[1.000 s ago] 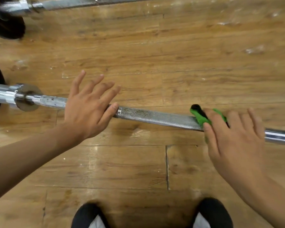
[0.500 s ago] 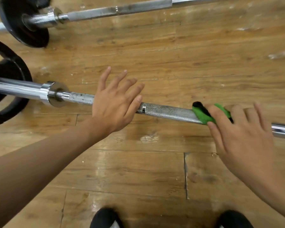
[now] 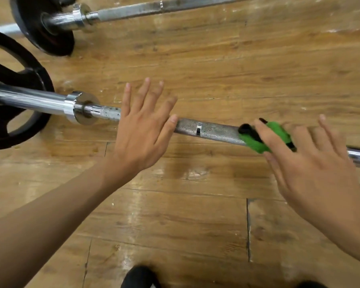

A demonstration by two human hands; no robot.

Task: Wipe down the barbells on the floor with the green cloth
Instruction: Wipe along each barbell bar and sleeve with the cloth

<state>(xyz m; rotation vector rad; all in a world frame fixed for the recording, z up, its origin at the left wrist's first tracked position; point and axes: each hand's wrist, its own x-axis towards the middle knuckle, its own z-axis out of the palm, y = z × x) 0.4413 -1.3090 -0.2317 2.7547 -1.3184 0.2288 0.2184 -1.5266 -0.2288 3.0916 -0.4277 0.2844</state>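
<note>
A steel barbell (image 3: pixel 208 130) lies across the wooden floor, its knurled shaft running from a chrome collar on the left to the right edge. My left hand (image 3: pixel 141 134) lies flat on the shaft, fingers straight and spread. A green cloth (image 3: pixel 258 142) with a black edge is draped over the shaft to the right. My right hand (image 3: pixel 306 163) presses on it with straight, spread fingers and hides most of it. A second barbell (image 3: pixel 154 8) lies further away along the top of the view.
A black weight plate (image 3: pixel 19 113) sits on the near barbell's left sleeve, and a smaller black plate (image 3: pixel 44 32) on the far barbell. Black shoe tips (image 3: pixel 140 277) show at the bottom edge. Worn wooden floorboards (image 3: pixel 195 215) lie all around.
The view has shifted so that the plates and the far barbell show more on the left. My right hand with the cloth has moved slightly left along the shaft, towards my left hand.
</note>
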